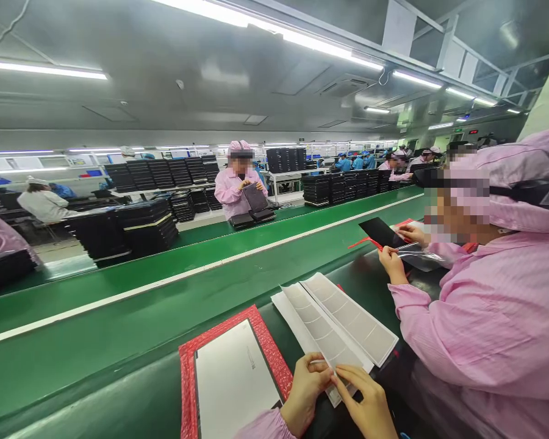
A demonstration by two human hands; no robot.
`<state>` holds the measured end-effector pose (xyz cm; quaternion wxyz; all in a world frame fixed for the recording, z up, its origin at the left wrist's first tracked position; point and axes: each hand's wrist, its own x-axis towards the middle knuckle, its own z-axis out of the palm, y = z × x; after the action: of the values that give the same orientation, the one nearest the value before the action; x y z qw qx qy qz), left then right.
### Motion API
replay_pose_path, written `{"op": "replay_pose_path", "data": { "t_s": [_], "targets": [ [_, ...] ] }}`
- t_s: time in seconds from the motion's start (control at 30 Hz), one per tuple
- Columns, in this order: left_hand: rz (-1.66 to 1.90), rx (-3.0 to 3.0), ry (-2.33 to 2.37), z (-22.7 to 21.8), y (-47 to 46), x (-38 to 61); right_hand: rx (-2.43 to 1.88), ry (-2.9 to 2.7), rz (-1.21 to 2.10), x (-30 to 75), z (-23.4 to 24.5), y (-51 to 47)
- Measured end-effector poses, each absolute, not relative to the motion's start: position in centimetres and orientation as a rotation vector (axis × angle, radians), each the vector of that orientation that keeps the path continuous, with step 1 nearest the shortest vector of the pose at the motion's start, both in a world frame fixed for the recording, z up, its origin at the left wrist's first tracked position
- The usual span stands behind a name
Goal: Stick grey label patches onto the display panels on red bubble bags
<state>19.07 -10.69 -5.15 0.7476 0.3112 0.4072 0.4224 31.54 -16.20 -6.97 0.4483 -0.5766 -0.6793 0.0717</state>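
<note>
While the left hand and the right hand pinch the near edge of a folded white liner sheet between thumbs and fingers, its two leaves of grey die-cut pads spread out ahead of them. Just left of the hands lies a white panel inside a red foam frame. Past that frame, a green conveyor belt runs along the hands' left side. Ahead and to the right sits a co-worker in a pink smock, one hand on a black panel and the other hand just beside a clear plastic film. Farther off, beyond the belt, a standing person in pink holds a dark panel, with stacks of black panels to that person's side. Workers in blue smocks stand in the far distance.
</note>
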Motion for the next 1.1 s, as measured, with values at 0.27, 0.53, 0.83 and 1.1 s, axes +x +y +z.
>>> {"op": "replay_pose_path", "data": {
  "t_s": [0.27, 0.53, 0.83, 1.1],
  "targets": [
    [0.987, 0.747, 0.951, -5.9, -10.8, 19.3, -1.455, -1.551, 0.458, 31.2, -6.2, -15.8],
    [1.005, 0.82, 0.978, -5.6, -11.1, 19.5, -1.45, -1.48, 0.69, 31.4, -4.8, -16.0],
    [0.991, 0.922, 1.01, -5.2, -11.4, 19.7, -1.482, -1.444, 0.78, 31.8, -4.8, -15.8],
    [0.992, 0.969, 0.996, -5.2, -11.6, 19.8, -1.456, -1.46, 0.785, 31.9, -5.3, -15.7]
  ]
}}
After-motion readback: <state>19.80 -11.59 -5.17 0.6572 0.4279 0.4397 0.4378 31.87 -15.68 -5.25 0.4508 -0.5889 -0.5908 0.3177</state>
